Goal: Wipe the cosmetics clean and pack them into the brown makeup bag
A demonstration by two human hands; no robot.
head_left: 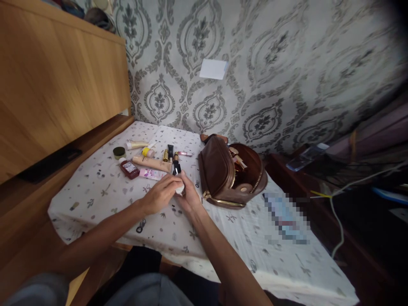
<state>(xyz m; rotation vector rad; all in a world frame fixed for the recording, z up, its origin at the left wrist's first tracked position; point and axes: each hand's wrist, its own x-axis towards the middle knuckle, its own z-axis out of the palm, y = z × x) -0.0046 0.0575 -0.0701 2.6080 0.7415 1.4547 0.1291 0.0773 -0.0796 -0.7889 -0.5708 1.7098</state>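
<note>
Two hands (163, 194) (190, 194) hold a container (177, 169) over printed cloth (102, 193), near patterned wallpaper (208, 32)

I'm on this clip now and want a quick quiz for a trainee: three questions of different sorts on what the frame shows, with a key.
1. True or false: the brown bag stands open, with things visible inside it.
2. Multiple choice: what colour is the cap of the dark red bottle? (a) black (b) white (c) gold
3. Open: how are the left hand and the right hand placed relative to each other, and what is between them?

Key
1. True.
2. b.
3. Close together, around a small item; it is mostly hidden, but a white part shows.
</note>
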